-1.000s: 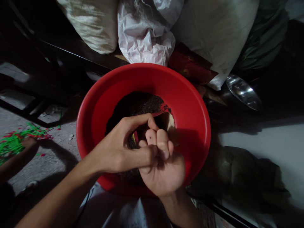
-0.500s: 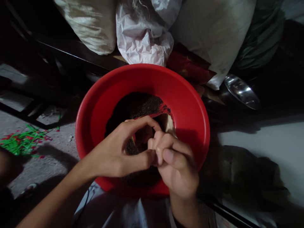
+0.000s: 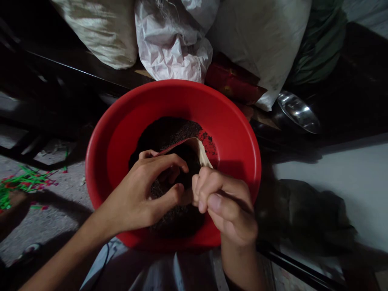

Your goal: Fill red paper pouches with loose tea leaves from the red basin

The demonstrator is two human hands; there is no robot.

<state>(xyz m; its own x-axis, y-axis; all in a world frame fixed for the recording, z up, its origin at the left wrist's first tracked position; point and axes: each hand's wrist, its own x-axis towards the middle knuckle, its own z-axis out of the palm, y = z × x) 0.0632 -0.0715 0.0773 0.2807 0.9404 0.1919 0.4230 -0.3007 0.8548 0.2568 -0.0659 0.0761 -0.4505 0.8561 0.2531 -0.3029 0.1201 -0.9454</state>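
Observation:
A bag (image 3: 203, 155) with a pale side and a thin reddish rim stands with its mouth open inside a red plastic basin (image 3: 238, 141). Dark loose crumbly material (image 3: 169, 127) lies at the bottom of the basin; its exact kind I cannot make out. My left hand (image 3: 145, 190) is over the bag's mouth, thumb and fingers curved and apart, some fingers near the rim. Closed into a fist, my right hand (image 3: 226, 202) is at the near right end of the bag's edge and appears to grip it. Its fingers hide that part of the bag.
White sacks (image 3: 176, 56) and a dark red packet (image 3: 233, 79) stand behind the basin. A shiny metal bowl (image 3: 298, 111) is at the right. Green sticks with red tips (image 3: 27, 182) lie on the floor at left, beside another person's hand (image 3: 15, 206).
My left thumb and fingers have drawn back from my right hand, leaving a gap between them. The bag's rim now stands higher and wider. The view has shifted slightly.

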